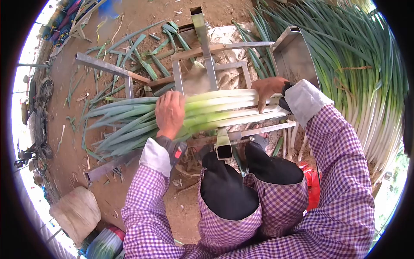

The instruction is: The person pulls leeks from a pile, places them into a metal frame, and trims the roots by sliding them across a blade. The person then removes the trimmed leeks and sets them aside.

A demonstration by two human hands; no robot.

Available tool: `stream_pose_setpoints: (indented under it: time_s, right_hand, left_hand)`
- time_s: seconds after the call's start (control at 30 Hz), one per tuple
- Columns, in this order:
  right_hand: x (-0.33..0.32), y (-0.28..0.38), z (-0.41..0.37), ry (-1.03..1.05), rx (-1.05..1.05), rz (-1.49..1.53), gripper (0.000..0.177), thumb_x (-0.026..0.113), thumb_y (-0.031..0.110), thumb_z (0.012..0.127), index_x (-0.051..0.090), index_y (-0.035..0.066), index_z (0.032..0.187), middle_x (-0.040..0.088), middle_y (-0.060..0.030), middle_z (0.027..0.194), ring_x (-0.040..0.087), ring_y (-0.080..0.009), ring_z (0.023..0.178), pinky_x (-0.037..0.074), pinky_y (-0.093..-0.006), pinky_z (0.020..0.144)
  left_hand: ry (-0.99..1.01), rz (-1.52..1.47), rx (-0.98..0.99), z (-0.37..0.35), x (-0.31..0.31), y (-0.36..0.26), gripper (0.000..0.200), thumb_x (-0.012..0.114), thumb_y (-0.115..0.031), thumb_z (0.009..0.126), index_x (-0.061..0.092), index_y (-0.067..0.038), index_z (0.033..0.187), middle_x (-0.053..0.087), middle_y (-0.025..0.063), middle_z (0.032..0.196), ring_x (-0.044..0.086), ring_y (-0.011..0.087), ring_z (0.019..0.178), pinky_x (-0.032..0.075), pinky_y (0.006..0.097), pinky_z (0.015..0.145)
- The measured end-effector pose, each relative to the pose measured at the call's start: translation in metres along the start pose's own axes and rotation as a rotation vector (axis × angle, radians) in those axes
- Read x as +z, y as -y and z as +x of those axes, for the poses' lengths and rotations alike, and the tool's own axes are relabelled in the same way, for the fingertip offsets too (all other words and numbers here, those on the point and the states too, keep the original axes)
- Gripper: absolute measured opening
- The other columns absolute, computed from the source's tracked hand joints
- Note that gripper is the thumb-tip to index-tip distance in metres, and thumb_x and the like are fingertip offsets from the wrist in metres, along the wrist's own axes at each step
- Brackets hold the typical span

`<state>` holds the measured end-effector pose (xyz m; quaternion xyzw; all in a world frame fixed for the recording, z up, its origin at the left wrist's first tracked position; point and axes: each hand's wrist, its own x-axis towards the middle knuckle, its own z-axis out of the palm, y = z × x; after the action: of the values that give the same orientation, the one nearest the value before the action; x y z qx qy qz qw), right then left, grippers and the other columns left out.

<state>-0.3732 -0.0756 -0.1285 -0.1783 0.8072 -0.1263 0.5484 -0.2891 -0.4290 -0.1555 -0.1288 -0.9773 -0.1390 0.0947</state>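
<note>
A bundle of long green onions (207,108) lies crosswise on a metal frame (210,71), white ends to the right and leaves to the left. Across its leafy part, my bare left hand (170,113) is closed over the stalks, fingers together. My right hand (268,91), in a brown glove, grips the white stalks near their right end; its fingers bend down over them. The undersides of both grips are hidden by the stalks. Just beyond my right hand stands an open metal box end (295,56) of the frame.
A large heap of green onions (358,82) lies at the right. Cut leaves (146,52) litter the dirt ground beyond the frame. Metal bars stick out left and toward my knees. A pale sack (76,213) sits at lower left, a red bag (311,185) beside my right leg.
</note>
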Motion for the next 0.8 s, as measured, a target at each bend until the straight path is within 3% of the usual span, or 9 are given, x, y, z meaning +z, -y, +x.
stream_pose_setpoints:
  time_s: [0.1,0.2,0.23,0.33,0.37,0.5,0.6,0.8]
  right_hand:
    - [-0.003,0.009,-0.018,-0.078,-0.023,-0.009,0.061,0.095,0.024,0.064,0.075,0.005,0.119,0.077,-0.0127,0.109,0.071,-0.0311,0.104,0.053,-0.0397,0.088]
    - [0.008,0.013,-0.018,-0.290,-0.122,0.142,0.058,0.091,0.032,0.071,0.074,0.005,0.120,0.076,-0.0134,0.113,0.069,-0.0327,0.106,0.053,-0.0412,0.090]
    - [0.021,0.008,-0.007,-0.481,-0.290,0.161,0.050,0.084,0.035,0.080,0.074,0.004,0.118,0.076,-0.0147,0.106,0.071,-0.0319,0.101,0.053,-0.0413,0.089]
    - [0.042,0.019,0.013,-0.724,-0.351,0.330,0.041,0.076,0.035,0.085,0.077,0.002,0.110,0.076,-0.0206,0.102,0.073,-0.0328,0.094,0.054,-0.0410,0.086]
    - [0.048,0.027,0.015,-0.780,-0.280,0.301,0.033,0.071,0.030,0.090,0.078,0.005,0.110,0.076,-0.0202,0.094,0.074,-0.0316,0.088,0.055,-0.0412,0.083]
    - [0.051,0.034,0.014,-0.828,-0.200,0.258,0.034,0.068,0.037,0.093,0.076,0.010,0.112,0.075,-0.0167,0.095,0.070,-0.0372,0.089,0.053,-0.0456,0.081]
    - [0.049,0.031,0.017,-0.924,-0.218,0.229,0.029,0.066,0.035,0.093,0.079,0.013,0.108,0.076,-0.0156,0.090,0.073,-0.0329,0.083,0.055,-0.0437,0.078]
    - [0.031,0.021,0.021,-0.786,-0.233,0.310,0.033,0.064,0.037,0.096,0.077,0.007,0.100,0.075,-0.0132,0.085,0.072,-0.0304,0.080,0.054,-0.0430,0.075]
  left_hand:
    - [0.011,0.012,-0.009,0.003,0.001,-0.002,0.018,0.062,-0.028,0.100,0.064,-0.010,0.098,0.065,0.0082,0.097,0.063,0.0307,0.098,0.047,0.0432,0.090]
    - [-0.002,0.005,0.001,0.001,0.003,0.000,0.017,0.062,-0.028,0.100,0.064,-0.010,0.100,0.065,0.0078,0.098,0.063,0.0303,0.100,0.046,0.0437,0.091]
    - [0.020,0.010,-0.009,0.001,0.003,0.001,0.018,0.062,-0.028,0.100,0.065,-0.010,0.101,0.065,0.0078,0.100,0.063,0.0303,0.102,0.046,0.0438,0.092]
    - [-0.018,-0.007,-0.006,0.000,0.005,0.000,0.020,0.063,-0.029,0.098,0.064,-0.011,0.104,0.063,0.0084,0.107,0.060,0.0309,0.108,0.044,0.0445,0.095]
    - [-0.048,-0.014,0.002,0.000,0.005,0.001,0.021,0.064,-0.030,0.097,0.064,-0.011,0.105,0.062,0.0087,0.110,0.059,0.0313,0.110,0.044,0.0448,0.096]
    - [-0.141,-0.125,0.005,0.000,-0.001,-0.001,0.029,0.068,-0.031,0.095,0.062,-0.006,0.106,0.058,0.0108,0.117,0.056,0.0327,0.115,0.043,0.0453,0.100]
    - [-0.080,-0.078,0.054,-0.016,-0.011,-0.005,0.030,0.070,-0.032,0.092,0.064,-0.006,0.107,0.058,0.0104,0.116,0.055,0.0330,0.115,0.042,0.0459,0.101]
    - [-0.090,-0.028,0.173,-0.025,-0.013,-0.002,0.040,0.080,-0.019,0.079,0.070,-0.004,0.115,0.060,0.0096,0.117,0.054,0.0329,0.118,0.040,0.0474,0.105]
